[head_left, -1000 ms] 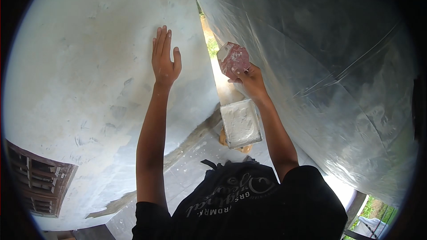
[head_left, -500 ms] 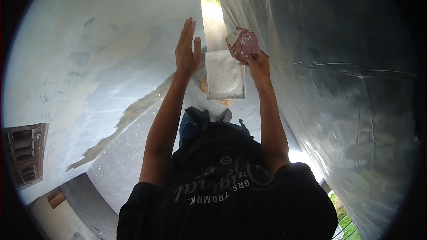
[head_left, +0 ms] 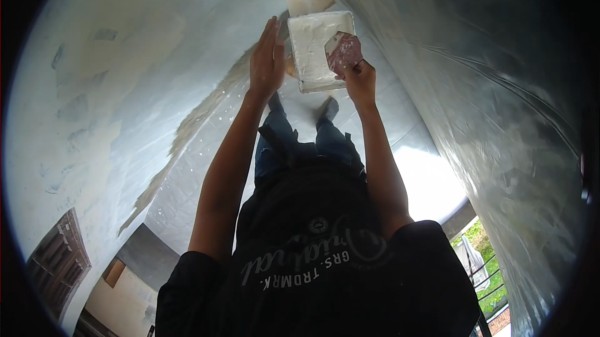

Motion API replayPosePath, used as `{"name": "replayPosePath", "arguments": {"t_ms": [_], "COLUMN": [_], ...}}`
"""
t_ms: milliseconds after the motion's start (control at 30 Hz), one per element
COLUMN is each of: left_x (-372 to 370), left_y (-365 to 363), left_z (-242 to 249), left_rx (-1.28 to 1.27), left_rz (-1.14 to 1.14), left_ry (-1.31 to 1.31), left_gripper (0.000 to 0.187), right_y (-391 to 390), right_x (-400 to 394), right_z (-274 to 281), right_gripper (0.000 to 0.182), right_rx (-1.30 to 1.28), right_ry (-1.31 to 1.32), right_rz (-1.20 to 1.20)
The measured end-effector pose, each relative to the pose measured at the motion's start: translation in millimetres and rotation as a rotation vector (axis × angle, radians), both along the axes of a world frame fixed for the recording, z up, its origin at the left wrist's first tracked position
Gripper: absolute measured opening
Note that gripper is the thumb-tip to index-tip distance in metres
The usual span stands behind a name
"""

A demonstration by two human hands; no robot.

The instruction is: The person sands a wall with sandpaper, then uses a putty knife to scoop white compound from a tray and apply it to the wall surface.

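A reddish, many-sided flat piece with white smears (head_left: 344, 54) is gripped at its lower edge by my right hand (head_left: 360, 83). Behind it lies a rectangular tray (head_left: 312, 49) filled with a white, paste-like material; the piece overlaps the tray's right side in the view. My left hand (head_left: 267, 62) is raised just left of the tray, fingers stretched out and close to the wall, holding nothing. Whether either hand touches the wall or tray cannot be made out.
A pale wall with patchy marks (head_left: 119, 87) rises on the left, with a brown vent-like opening (head_left: 59, 262) low in it. Translucent plastic sheeting (head_left: 487, 106) hangs on the right. My shoe (head_left: 327, 109) stands on the covered floor; a railing (head_left: 490, 274) is at the lower right.
The view has tilted, so the tray appears higher and more of my legs and the floor shows. My right hand, still holding the piece, now appears over the tray's right part.
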State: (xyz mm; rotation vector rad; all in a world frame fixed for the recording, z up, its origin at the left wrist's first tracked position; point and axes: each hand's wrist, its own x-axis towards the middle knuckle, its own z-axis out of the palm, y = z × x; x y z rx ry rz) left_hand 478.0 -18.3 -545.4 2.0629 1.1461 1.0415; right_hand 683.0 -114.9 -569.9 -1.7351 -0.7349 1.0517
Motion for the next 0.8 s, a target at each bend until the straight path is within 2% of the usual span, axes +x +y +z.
{"name": "replayPosePath", "arguments": {"t_ms": [167, 233, 300, 367, 400, 567, 667, 800], "left_x": [-27, -39, -52, -65, -70, -92, -97, -92], "left_y": [9, 14, 20, 24, 27, 38, 48, 66], "left_z": [-32, -50, -66, -79, -86, -121, -136, -149], "left_rx": [-0.116, -0.157, -0.195, -0.265, -0.321, -0.409, -0.451, -0.476], "left_rz": [-0.094, -0.133, -0.173, -0.21, -0.229, -0.348, -0.398, -0.436], "left_ry": [0.059, 0.099, 0.138, 0.157, 0.16, 0.289, 0.319, 0.282], "left_gripper": [0.045, 0.045, 0.045, 0.045, 0.045, 0.046, 0.046, 0.046], "right_y": [8, 10, 20, 31, 40, 79, 105, 137], "right_x": [-37, -54, -70, -89, -97, -134, -143, -146], "right_z": [-47, -85, -104, -124, -136, -195, -225, -263], "right_gripper": [0.023, 0.017, 0.017, 0.017, 0.017, 0.038, 0.037, 0.031], "right_rx": [-0.14, -0.103, -0.123, -0.131, -0.144, -0.179, -0.257, -0.217], "right_ry": [-0.139, -0.318, -0.282, -0.469, -0.461, -0.603, -0.653, -0.754], "right_rz": [-0.024, -0.059, -0.093, -0.083, -0.099, -0.143, -0.16, -0.188]}}
